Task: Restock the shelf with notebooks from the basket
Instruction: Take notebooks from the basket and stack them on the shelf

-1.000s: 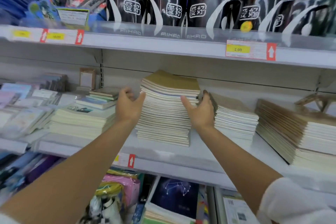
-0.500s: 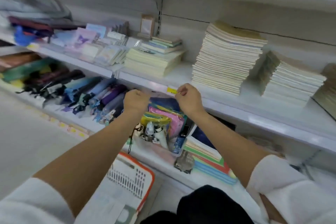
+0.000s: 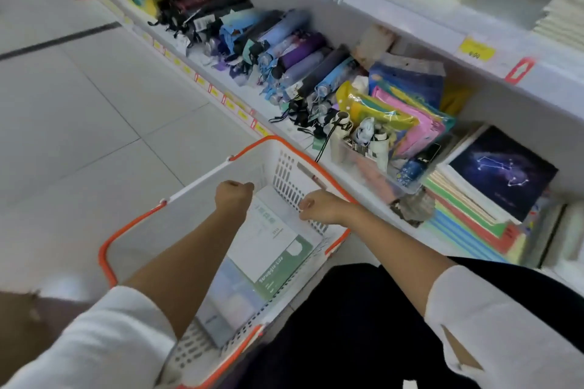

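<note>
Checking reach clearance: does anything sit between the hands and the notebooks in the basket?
Nothing visible does. Left hand and right hand hang over the open white basket with orange rim, directly above the white-and-green notebook.

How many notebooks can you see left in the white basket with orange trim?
2 visible: a white-and-green notebook on top, a pale blue one under it in the basket. More may be hidden.

Green-and-white notebook flat in basket
</note>
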A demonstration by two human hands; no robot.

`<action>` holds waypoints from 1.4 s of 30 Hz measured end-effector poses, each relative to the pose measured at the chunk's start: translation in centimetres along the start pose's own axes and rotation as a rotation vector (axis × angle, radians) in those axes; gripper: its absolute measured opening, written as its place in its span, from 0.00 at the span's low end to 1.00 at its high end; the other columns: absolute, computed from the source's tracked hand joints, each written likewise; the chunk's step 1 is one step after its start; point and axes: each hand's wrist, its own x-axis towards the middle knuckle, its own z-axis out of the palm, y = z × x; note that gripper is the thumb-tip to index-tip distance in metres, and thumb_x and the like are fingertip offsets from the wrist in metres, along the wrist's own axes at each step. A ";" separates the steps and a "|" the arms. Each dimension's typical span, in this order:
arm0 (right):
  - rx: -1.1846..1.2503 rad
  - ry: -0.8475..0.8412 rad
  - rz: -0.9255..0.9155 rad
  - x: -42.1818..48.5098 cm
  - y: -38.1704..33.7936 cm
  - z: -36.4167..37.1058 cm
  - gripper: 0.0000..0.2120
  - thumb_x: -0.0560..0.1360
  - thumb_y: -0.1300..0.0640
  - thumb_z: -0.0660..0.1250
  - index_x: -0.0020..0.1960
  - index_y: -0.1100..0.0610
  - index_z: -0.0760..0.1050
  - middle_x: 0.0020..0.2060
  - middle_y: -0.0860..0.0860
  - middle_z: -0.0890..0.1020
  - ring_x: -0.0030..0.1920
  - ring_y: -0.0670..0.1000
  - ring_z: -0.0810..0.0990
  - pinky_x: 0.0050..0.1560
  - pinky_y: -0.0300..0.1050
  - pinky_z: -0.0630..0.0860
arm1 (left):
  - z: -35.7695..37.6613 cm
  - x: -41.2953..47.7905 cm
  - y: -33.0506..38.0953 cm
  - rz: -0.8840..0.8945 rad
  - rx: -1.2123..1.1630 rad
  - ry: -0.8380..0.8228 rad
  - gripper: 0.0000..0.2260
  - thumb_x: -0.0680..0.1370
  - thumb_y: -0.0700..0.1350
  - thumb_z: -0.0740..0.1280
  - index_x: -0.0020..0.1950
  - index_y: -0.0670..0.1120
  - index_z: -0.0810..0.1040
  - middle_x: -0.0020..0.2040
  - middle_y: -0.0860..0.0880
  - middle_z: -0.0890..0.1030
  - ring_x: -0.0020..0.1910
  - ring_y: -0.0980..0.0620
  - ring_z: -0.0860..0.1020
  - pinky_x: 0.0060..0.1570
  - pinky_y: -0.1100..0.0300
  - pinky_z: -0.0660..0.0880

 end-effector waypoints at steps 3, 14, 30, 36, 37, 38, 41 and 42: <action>-0.045 -0.049 0.037 2.0 1.2 2.5 0.18 0.77 0.56 0.67 0.65 0.60 0.74 0.67 0.55 0.74 0.63 0.54 0.73 0.62 0.45 0.70 | -1.3 1.8 -3.6 -0.110 -0.002 0.037 0.10 0.74 0.41 0.69 0.36 0.42 0.71 0.33 0.44 0.73 0.30 0.47 0.71 0.33 0.59 0.68; 0.006 -0.070 0.189 9.5 4.1 4.5 0.23 0.77 0.62 0.64 0.68 0.72 0.66 0.69 0.67 0.68 0.68 0.66 0.68 0.68 0.60 0.66 | -1.0 6.8 -14.8 -0.610 -0.048 0.031 0.04 0.78 0.40 0.64 0.51 0.40 0.74 0.32 0.45 0.71 0.27 0.53 0.68 0.21 0.69 0.67; -0.092 -0.247 0.362 17.7 8.4 8.7 0.39 0.74 0.48 0.69 0.76 0.63 0.55 0.75 0.61 0.58 0.73 0.61 0.61 0.71 0.55 0.65 | 4.2 9.1 -18.5 -0.659 -0.131 0.147 0.12 0.75 0.35 0.70 0.58 0.38 0.76 0.61 0.39 0.79 0.57 0.41 0.78 0.57 0.54 0.75; -0.147 -0.306 0.387 19.1 8.7 7.9 0.37 0.71 0.52 0.70 0.74 0.63 0.60 0.72 0.63 0.61 0.68 0.65 0.66 0.65 0.59 0.70 | 4.6 9.4 -18.9 -0.649 -0.147 0.133 0.15 0.75 0.35 0.70 0.61 0.38 0.75 0.62 0.41 0.78 0.49 0.46 0.76 0.52 0.59 0.72; -0.151 -0.335 0.393 19.0 8.8 7.8 0.36 0.71 0.53 0.71 0.74 0.62 0.61 0.72 0.63 0.63 0.67 0.64 0.67 0.64 0.59 0.71 | 4.8 9.4 -18.8 -0.650 -0.148 0.113 0.16 0.75 0.36 0.70 0.63 0.38 0.75 0.62 0.42 0.78 0.49 0.47 0.76 0.51 0.60 0.71; -0.145 -0.354 0.396 19.1 8.9 7.6 0.35 0.71 0.54 0.71 0.73 0.62 0.61 0.71 0.63 0.64 0.67 0.64 0.68 0.63 0.59 0.72 | 5.0 9.4 -18.7 -0.655 -0.150 0.094 0.17 0.76 0.37 0.70 0.63 0.38 0.74 0.61 0.42 0.78 0.48 0.47 0.76 0.51 0.60 0.71; -0.134 -0.394 0.408 19.2 9.0 7.2 0.36 0.66 0.55 0.72 0.72 0.59 0.64 0.70 0.60 0.67 0.64 0.63 0.71 0.62 0.58 0.72 | 5.7 9.3 -18.2 -0.677 -0.139 0.038 0.17 0.76 0.40 0.71 0.63 0.40 0.74 0.59 0.44 0.78 0.53 0.46 0.76 0.51 0.59 0.70; -0.141 -0.398 0.403 19.6 9.4 7.2 0.38 0.62 0.53 0.73 0.70 0.56 0.65 0.69 0.59 0.69 0.63 0.63 0.71 0.62 0.59 0.72 | 5.9 9.5 -18.0 -0.689 -0.152 0.024 0.18 0.75 0.41 0.71 0.63 0.41 0.74 0.61 0.44 0.78 0.55 0.47 0.76 0.53 0.58 0.71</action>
